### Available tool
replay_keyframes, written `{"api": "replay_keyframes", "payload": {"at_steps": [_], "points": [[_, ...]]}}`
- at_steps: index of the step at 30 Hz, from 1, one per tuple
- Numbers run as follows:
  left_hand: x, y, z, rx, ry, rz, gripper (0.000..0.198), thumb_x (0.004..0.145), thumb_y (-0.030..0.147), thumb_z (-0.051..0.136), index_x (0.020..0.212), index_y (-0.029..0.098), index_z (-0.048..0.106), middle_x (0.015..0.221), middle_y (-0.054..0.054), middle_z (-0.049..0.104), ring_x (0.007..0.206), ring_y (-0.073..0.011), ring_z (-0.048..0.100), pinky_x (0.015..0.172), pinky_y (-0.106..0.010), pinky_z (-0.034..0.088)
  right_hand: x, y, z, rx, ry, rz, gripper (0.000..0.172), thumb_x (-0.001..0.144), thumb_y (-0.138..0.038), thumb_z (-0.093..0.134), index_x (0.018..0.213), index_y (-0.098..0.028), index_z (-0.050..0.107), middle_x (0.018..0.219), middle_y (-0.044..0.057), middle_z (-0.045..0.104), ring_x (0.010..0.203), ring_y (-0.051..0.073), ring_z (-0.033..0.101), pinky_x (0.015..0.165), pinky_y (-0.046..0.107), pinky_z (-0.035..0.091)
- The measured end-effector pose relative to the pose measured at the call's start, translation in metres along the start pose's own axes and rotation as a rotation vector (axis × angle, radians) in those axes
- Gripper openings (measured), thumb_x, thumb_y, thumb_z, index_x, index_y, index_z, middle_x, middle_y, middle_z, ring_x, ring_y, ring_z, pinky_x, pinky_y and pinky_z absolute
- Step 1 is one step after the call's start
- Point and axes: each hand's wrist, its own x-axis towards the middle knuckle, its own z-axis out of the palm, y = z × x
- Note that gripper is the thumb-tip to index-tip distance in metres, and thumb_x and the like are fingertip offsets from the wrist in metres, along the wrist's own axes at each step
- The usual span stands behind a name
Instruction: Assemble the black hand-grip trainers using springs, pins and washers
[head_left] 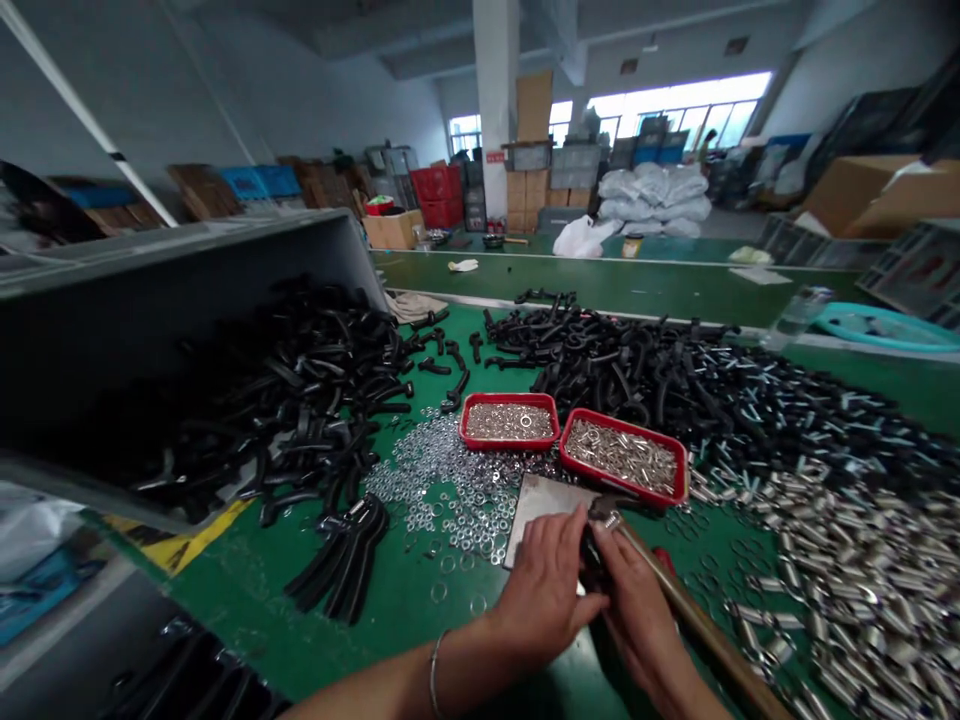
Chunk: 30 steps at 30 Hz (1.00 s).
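Note:
My left hand (544,590) is closed over a small black part (591,568) that it presses against a flat metal plate (538,503) on the green table (420,600). My right hand (637,610) is wrapped round the wooden handle of a hammer (697,620). The hammer's metal head (609,510) rests at the plate's right edge, just above the black part. Both hands touch each other over the part. A metal bracelet (435,672) sits on my left wrist.
Two red trays, one of washers (510,422) and one of small metal pins (624,458), stand just beyond the plate. Loose washers (442,480) lie left of it, metal sleeves (847,560) right. Black handles (645,370) are heaped behind and spill from a tilted grey bin (150,300).

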Motion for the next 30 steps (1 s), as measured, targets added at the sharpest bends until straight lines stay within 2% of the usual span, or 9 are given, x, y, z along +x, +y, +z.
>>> {"api": "replay_keyframes", "payload": {"at_steps": [2, 4, 8, 11, 15, 21, 24, 27, 30], "points": [[0.011, -0.019, -0.024, -0.028, -0.072, 0.057, 0.079, 0.088, 0.043, 0.066, 0.151, 0.018, 0.024, 0.128, -0.015, 0.055, 0.115, -0.0276, 0.053, 0.101, -0.046, 0.047, 0.003, 0.008, 0.0, 0.055, 0.047, 0.022, 0.041, 0.084, -0.057, 0.066, 0.103, -0.022, 0.074, 0.106, 0.007, 0.07, 0.084, 0.021, 0.064, 0.069, 0.028, 0.052], [0.033, -0.054, -0.06, 0.055, -0.004, 0.059, 0.052, 0.097, 0.037, 0.052, 0.144, 0.02, 0.037, 0.126, -0.013, 0.057, 0.115, -0.0251, 0.052, 0.101, -0.043, 0.046, 0.007, 0.014, -0.005, 0.003, 0.06, 0.013, 0.041, 0.084, -0.059, 0.065, 0.099, -0.021, 0.074, 0.097, 0.005, 0.067, 0.076, 0.017, 0.061, 0.061, 0.024, 0.05], [0.098, -0.156, -0.125, 0.47, 0.074, -0.131, 0.039, 0.097, 0.019, 0.041, 0.134, 0.016, 0.053, 0.123, -0.015, 0.061, 0.115, -0.0284, 0.052, 0.1, -0.046, 0.041, 0.017, 0.021, -0.01, -0.051, 0.074, -0.031, 0.043, 0.084, -0.061, 0.064, 0.093, -0.019, 0.071, 0.077, 0.0, 0.058, 0.059, 0.012, 0.053, 0.05, 0.022, 0.045], [0.133, -0.222, -0.137, 0.699, -0.205, -0.171, 0.048, 0.09, 0.007, 0.039, 0.133, 0.018, 0.056, 0.134, -0.015, 0.058, 0.115, -0.0299, 0.052, 0.095, -0.043, 0.039, 0.024, 0.027, -0.008, -0.056, 0.066, -0.061, 0.041, 0.085, -0.059, 0.065, 0.092, -0.019, 0.066, 0.075, -0.002, 0.055, 0.054, 0.01, 0.051, 0.046, 0.021, 0.043], [0.151, -0.262, -0.127, 0.749, -0.494, -0.017, 0.038, 0.091, 0.013, 0.041, 0.119, 0.021, 0.066, 0.133, -0.013, 0.06, 0.112, -0.0275, 0.053, 0.089, -0.037, 0.039, 0.027, 0.035, -0.012, -0.062, 0.002, -0.027, 0.039, 0.086, -0.058, 0.065, 0.092, -0.019, 0.064, 0.08, -0.001, 0.058, 0.057, 0.012, 0.055, 0.046, 0.021, 0.044], [0.155, -0.278, -0.136, 0.789, -0.51, -0.03, 0.024, 0.085, 0.011, 0.045, 0.088, 0.013, 0.07, 0.098, -0.018, 0.066, 0.104, -0.0279, 0.054, 0.095, -0.041, 0.036, 0.031, 0.04, -0.023, -0.021, 0.024, 0.005, 0.037, 0.087, -0.056, 0.064, 0.094, -0.02, 0.066, 0.082, 0.0, 0.061, 0.065, 0.013, 0.057, 0.052, 0.022, 0.046], [0.154, -0.272, -0.159, 0.826, -0.183, -0.219, 0.024, 0.087, 0.017, 0.045, 0.096, 0.007, 0.065, 0.104, -0.024, 0.064, 0.109, -0.0341, 0.054, 0.099, -0.048, 0.034, 0.033, 0.037, -0.025, 0.005, 0.055, -0.003, 0.037, 0.088, -0.056, 0.062, 0.094, -0.02, 0.066, 0.088, 0.002, 0.062, 0.07, 0.014, 0.057, 0.054, 0.022, 0.045], [0.15, -0.234, -0.169, 0.725, 0.211, -0.406, 0.037, 0.093, 0.033, 0.044, 0.115, 0.005, 0.054, 0.109, -0.023, 0.064, 0.104, -0.0337, 0.059, 0.092, -0.046, 0.042, 0.033, 0.028, -0.026, -0.064, 0.0, 0.02, 0.039, 0.091, -0.058, 0.056, 0.095, -0.02, 0.064, 0.081, 0.0, 0.061, 0.059, 0.013, 0.053, 0.05, 0.024, 0.042], [0.13, -0.16, -0.143, 0.29, 0.282, -0.415, 0.04, 0.095, 0.045, 0.046, 0.12, 0.014, 0.047, 0.097, -0.012, 0.069, 0.086, -0.0249, 0.065, 0.076, -0.035, 0.048, 0.032, 0.014, -0.025, -0.348, -0.005, -0.112, 0.036, 0.092, -0.056, 0.053, 0.084, -0.021, 0.059, 0.071, -0.002, 0.056, 0.058, 0.014, 0.05, 0.054, 0.025, 0.04]]}}
